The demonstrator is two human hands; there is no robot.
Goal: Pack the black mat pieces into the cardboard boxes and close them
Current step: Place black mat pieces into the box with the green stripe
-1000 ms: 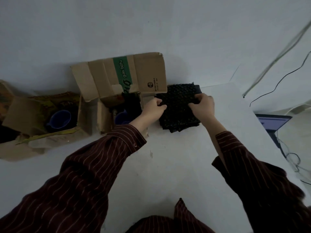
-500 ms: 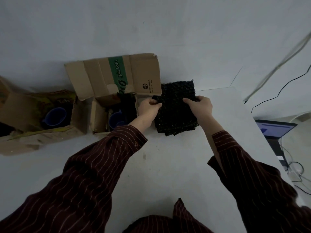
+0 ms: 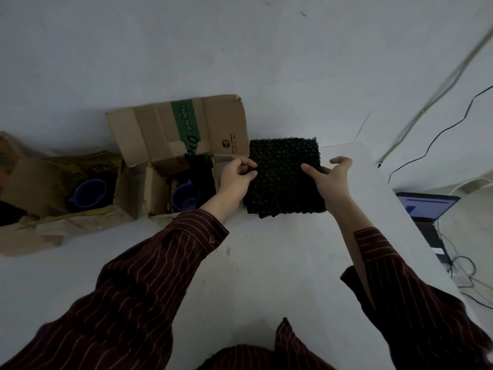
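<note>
Mat (image 3: 284, 177): black, knobbly, held over worktop (image 3: 266, 263), just right of open box (image 3: 186, 129).
Left hand (image 3: 234, 180): fingers curled, pinching mat's left edge.
Right hand (image 3: 330, 180): thumb on top, fingers behind right edge.
Cup (image 3: 184, 198): blue, inside box.
Second box (image 3: 32, 182): further left, open.

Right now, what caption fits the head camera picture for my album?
Left hand and right hand hold black mat pieces beside an open cardboard box.

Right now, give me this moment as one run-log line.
left hand: pinches mat edge | right hand: grips mat | mat: held beside box | box: open
</note>
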